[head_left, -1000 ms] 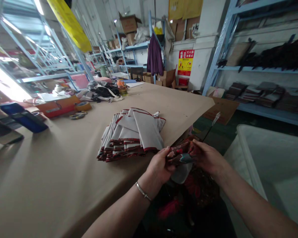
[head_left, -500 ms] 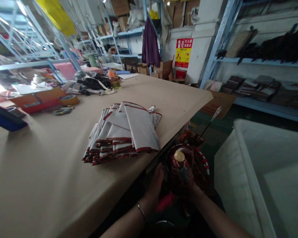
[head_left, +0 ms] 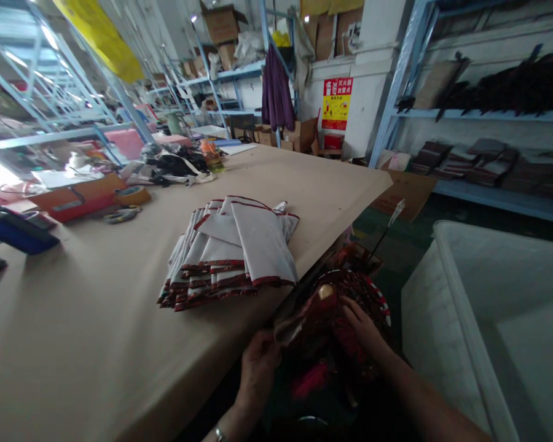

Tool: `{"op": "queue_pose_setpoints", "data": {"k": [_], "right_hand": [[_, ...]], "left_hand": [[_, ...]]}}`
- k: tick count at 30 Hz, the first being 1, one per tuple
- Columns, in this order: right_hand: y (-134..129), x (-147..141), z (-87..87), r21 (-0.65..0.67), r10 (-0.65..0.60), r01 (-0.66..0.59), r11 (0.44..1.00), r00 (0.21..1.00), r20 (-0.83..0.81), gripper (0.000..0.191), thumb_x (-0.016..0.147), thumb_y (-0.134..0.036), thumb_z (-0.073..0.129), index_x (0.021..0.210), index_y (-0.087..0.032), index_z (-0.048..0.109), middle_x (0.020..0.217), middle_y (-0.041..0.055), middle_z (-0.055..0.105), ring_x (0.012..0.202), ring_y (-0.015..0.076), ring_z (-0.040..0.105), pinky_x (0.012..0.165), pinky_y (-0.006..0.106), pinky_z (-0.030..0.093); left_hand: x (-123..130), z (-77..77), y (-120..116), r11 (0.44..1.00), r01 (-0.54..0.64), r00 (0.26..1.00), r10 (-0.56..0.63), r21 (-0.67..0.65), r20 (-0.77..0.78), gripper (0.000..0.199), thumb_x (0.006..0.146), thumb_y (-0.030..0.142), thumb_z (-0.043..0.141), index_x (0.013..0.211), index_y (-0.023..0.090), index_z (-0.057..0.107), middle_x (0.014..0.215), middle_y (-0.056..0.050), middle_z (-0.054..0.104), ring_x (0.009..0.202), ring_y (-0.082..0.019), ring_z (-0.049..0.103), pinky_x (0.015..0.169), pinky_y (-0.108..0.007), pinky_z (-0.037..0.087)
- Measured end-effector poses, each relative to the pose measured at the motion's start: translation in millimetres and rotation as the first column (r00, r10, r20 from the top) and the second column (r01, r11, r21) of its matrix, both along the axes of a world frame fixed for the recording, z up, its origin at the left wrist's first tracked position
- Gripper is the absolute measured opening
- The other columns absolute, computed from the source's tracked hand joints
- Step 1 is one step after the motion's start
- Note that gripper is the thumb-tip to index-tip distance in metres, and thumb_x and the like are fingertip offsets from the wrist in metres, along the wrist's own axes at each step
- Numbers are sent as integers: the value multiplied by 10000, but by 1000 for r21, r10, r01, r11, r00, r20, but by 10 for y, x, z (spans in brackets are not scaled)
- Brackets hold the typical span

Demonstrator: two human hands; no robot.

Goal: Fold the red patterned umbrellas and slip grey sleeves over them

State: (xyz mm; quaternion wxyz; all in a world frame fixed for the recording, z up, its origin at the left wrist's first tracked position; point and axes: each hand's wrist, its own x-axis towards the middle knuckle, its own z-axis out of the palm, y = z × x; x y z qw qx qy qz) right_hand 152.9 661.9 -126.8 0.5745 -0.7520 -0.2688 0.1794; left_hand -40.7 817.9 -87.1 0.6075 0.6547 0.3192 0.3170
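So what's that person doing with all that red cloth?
A person is working a dark red patterned cloth piece just below the edge of the big brown table. The left hand pinches its near edge, and the right hand rests on top. A stack of folded white pieces with red trim sits on the table. A white bin stands to the right.

A dark red patterned fabric piece (head_left: 325,316) is held bunched just below the near table edge, its folds crumpled and a pale inner lining shown at the left end. A small yellowish round part is seen at its top. A red, white and dark trimmed border is curved along its right side.
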Motion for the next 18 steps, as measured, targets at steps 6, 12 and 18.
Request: {"op": "queue_pose_setpoints", "data": {"k": [6,12,18], "right_hand": [[-1,-278,141,271,228,-173,947,956,-186,341,766,-367,640,1085,-243,648,1069,37,691,1029,239,617,968,418,449],[97,-61,1260,482,41,54,874,982,-185,239,781,-373,635,980,-242,639,920,2,695,798,177,638,781,340,522],[-206,318,2209,528,-284,203,824,956,77,226,801,-386,590,982,-265,650,859,47,696,653,183,639,611,321,518]], "left_hand": [[11,250,-79,989,106,994,-109,101,31,167,727,328,657,670,206,557,654,14,551,622,-140,507,575,-237,449],[68,932,-105,834,187,973,-231,520,21,190,724,200,693,894,212,608,841,-16,634,785,-159,583,729,-267,492],[-28,1621,315,396,86,987,-162,914,-23,123,870,151,504,906,184,616,948,-63,636,945,-183,574,878,-341,475]]}}
